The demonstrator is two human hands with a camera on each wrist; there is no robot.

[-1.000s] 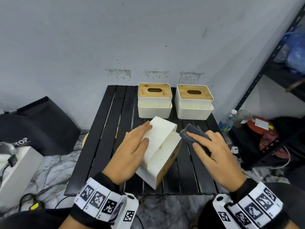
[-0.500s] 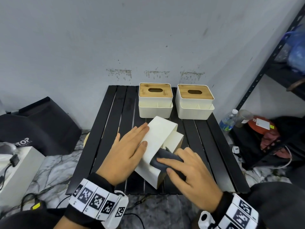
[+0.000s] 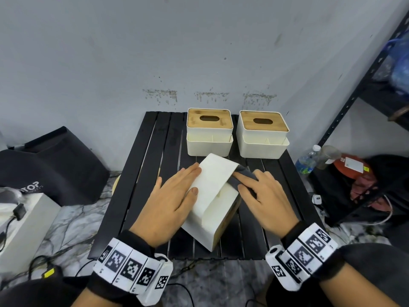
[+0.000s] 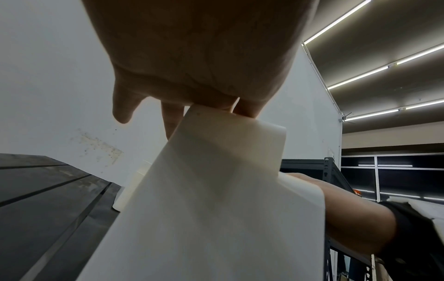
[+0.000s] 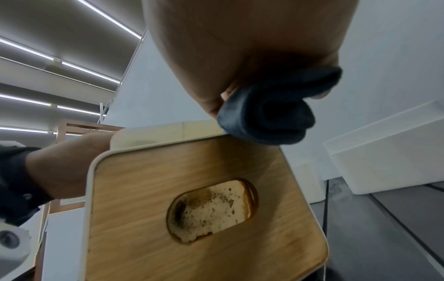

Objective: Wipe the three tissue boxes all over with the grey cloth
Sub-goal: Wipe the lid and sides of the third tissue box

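Observation:
A cream tissue box [image 3: 212, 196] lies tipped on its side in the middle of the black slatted table [image 3: 141, 196]. Its wooden lid [image 5: 192, 209] with the oval slot faces right. My left hand [image 3: 177, 193] lies flat on the upturned cream face [image 4: 216, 209], fingers straight. My right hand [image 3: 261, 191] holds the bunched grey cloth [image 3: 243, 173] against the box's far right edge; in the right wrist view the cloth [image 5: 269, 114] is tucked under the fingers just above the lid. Two more tissue boxes [image 3: 209, 131] [image 3: 262, 134] stand upright at the back.
A black metal shelf [image 3: 354, 96] rises at the right, with bottles [image 3: 306, 160] and clutter on the floor beside it. A black bag [image 3: 55, 165] and a white box [image 3: 22, 229] with cables sit on the floor at the left. The wall stands close behind the table.
My right hand with the cloth slid from the near part of the tipped box up to its far right edge. The left hand stayed flat on the box.

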